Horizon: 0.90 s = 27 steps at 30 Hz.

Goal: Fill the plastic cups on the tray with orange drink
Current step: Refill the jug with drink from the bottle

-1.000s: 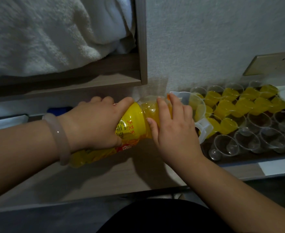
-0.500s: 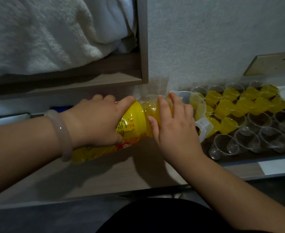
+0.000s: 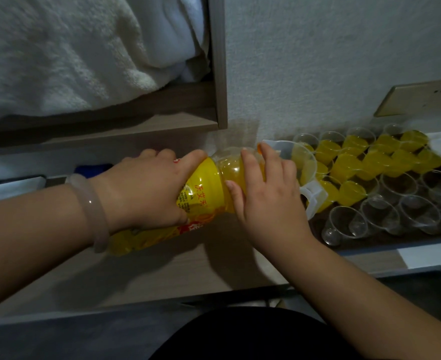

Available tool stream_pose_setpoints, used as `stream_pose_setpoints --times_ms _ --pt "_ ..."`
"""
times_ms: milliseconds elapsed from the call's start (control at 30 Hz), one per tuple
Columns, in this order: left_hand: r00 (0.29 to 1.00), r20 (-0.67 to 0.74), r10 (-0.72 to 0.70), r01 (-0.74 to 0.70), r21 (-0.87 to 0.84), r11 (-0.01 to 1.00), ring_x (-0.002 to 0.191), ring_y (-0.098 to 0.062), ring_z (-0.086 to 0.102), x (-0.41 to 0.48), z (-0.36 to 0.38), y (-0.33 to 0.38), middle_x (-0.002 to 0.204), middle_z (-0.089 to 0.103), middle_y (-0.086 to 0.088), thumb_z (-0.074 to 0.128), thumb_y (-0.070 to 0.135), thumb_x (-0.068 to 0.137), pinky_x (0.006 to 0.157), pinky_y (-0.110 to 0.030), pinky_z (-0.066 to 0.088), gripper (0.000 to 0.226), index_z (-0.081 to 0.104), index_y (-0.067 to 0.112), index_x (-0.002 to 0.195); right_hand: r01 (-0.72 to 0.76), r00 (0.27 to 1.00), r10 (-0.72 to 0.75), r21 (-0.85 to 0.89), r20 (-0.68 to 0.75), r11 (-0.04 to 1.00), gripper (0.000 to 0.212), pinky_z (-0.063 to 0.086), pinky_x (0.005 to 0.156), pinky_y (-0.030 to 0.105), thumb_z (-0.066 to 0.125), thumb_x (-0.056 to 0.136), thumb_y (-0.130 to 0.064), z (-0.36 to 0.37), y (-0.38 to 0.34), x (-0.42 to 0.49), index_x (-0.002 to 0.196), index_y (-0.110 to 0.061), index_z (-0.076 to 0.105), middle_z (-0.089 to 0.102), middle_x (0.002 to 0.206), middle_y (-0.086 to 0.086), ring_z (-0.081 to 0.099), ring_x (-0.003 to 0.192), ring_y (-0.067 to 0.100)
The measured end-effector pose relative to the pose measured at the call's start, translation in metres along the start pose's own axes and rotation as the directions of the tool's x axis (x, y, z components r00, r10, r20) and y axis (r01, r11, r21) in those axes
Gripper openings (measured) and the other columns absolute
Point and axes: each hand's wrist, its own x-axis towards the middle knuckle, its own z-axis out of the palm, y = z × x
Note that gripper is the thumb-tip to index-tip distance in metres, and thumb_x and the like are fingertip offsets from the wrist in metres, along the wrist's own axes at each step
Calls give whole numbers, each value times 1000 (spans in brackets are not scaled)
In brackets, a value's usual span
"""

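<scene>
A yellow-labelled bottle of orange drink (image 3: 209, 183) lies tilted almost flat, its neck pointing right into a clear measuring jug (image 3: 305, 157) with a white handle. My left hand (image 3: 146, 188) grips the bottle's body. My right hand (image 3: 268, 203) wraps over the bottle's shoulder and neck and hides the mouth. Just right of the jug, a dark tray (image 3: 385, 240) holds several small plastic cups. The far rows of filled cups (image 3: 349, 165) hold orange drink, and the near rows of empty cups (image 3: 419, 211) are clear.
The bottle hangs over a wooden counter (image 3: 162, 268). A shelf with white towels (image 3: 58, 53) is at the upper left, and its side panel ends just above the bottle. A blue object (image 3: 92, 168) lies behind my left wrist. White paper (image 3: 429, 255) lies by the tray's front.
Both hands keep their hold on the bottle. My left wrist and the bottle's base have shifted slightly right and up; the jug and the cups have not moved.
</scene>
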Motion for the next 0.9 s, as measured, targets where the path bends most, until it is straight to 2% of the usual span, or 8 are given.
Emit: stream_pose_setpoints --times_ms 300,400,533,700,800,900 --pt "999 -53 -9 -2 -210 978 121 -26 43 -5 27 3 138 38 -3 72 63 65 96 -39 44 113 -8 43 142 84 996 -84 -28 -20 996 52 44 94 50 47 92 -42 -4 2 3 130 -8 56 47 139 22 48 113 42" --pt "995 -101 -12 -19 -299 954 120 -25 44 -4 40 8 136 40 -3 74 61 64 97 -41 45 114 -6 43 143 114 993 -114 -11 -15 993 50 43 95 50 51 91 -39 -7 3 3 130 -9 56 46 141 20 45 118 40" --pt "980 -196 -36 -48 -404 914 121 -27 44 0 63 13 135 40 -4 76 60 62 100 -43 42 116 -5 42 143 177 981 -174 30 -83 984 42 43 93 49 57 89 -31 -8 4 2 125 -9 62 48 141 19 44 116 39" --pt "935 -350 -54 -147 -522 840 124 -28 44 7 94 19 138 41 -7 65 63 56 105 -45 38 113 7 29 147 307 940 -287 92 -186 947 31 44 90 47 61 86 -14 -10 1 -1 116 -5 67 53 137 19 45 106 34" --pt "898 -426 -111 -189 -600 777 127 -26 42 11 108 29 141 38 -8 64 58 59 107 -43 36 109 16 19 148 357 924 -333 108 -190 928 31 44 90 46 57 86 -12 -13 -4 -6 114 -8 69 55 137 14 48 110 33" --pt "862 -466 -201 -226 -707 670 131 -24 39 17 122 42 145 33 -8 66 55 61 109 -40 36 107 18 16 147 395 909 -373 104 -184 913 32 40 91 43 52 88 -15 -16 -5 -10 114 -11 69 56 135 12 47 118 30"
